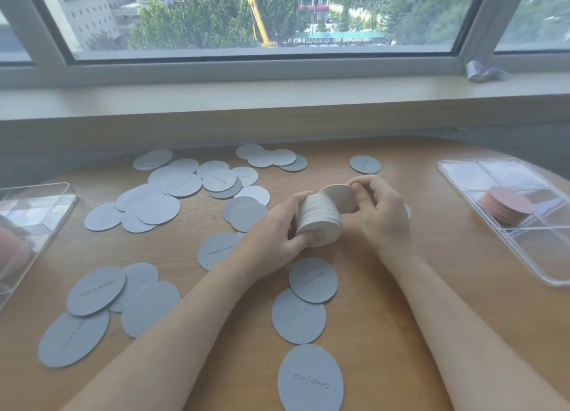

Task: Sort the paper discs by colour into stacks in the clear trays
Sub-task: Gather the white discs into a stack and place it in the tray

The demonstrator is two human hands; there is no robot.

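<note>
We hold the cream stack [320, 219] on its side above the middle of the worktop [385, 318], our left hand [277, 228] wrapped round it, our right hand [379, 207] pinching the end disc [339, 199]. If our left grip loosens, the discs could fan out and fall among the grey discs [160, 207], mixing the colours. The pink stack [505, 205] sits in the right tray [543, 256].

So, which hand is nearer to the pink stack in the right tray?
Right. The right hand is closer to the pink stack, which lies off to its right; the left hand is farther, beyond the cream stack.
</note>
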